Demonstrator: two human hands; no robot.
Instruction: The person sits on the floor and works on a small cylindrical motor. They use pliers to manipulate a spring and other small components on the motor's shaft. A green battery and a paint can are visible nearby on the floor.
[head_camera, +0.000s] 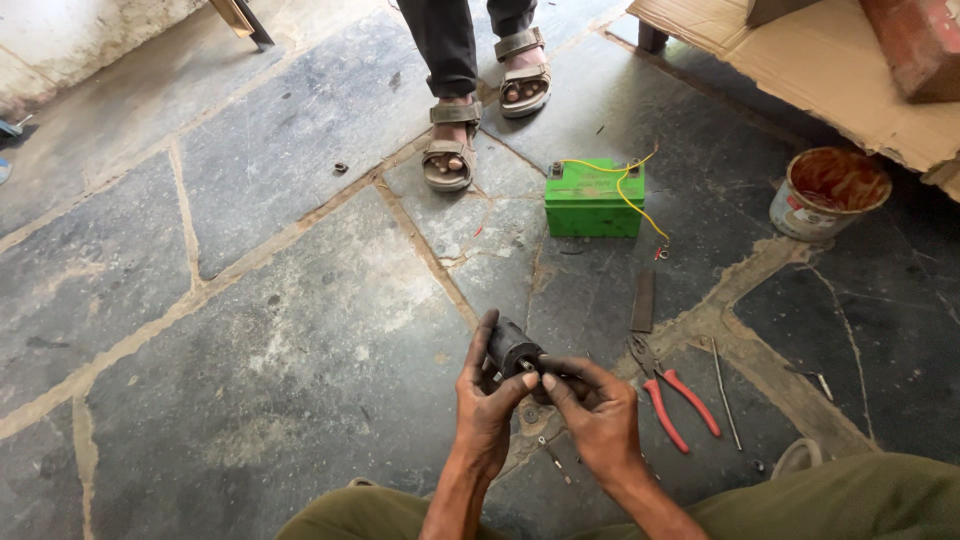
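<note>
My left hand (486, 400) grips a small dark cylindrical motor part (513, 346), fingers wrapped round its body. My right hand (594, 410) meets it from the right, with thumb and fingertips pinched at the part's near end. Both hands hover low over a stone floor, above my knees in olive trousers. What the right fingertips pinch is too small to make out.
Red-handled pliers (668, 394) lie just right of my hands, with a thin metal rod (726, 393), a flat dark file (643, 300) and a small screw (553, 456). A green battery (593, 198) with yellow wire sits farther off. Another person's sandalled feet (449, 153) stand beyond. A rusty tin (828, 192) stands right.
</note>
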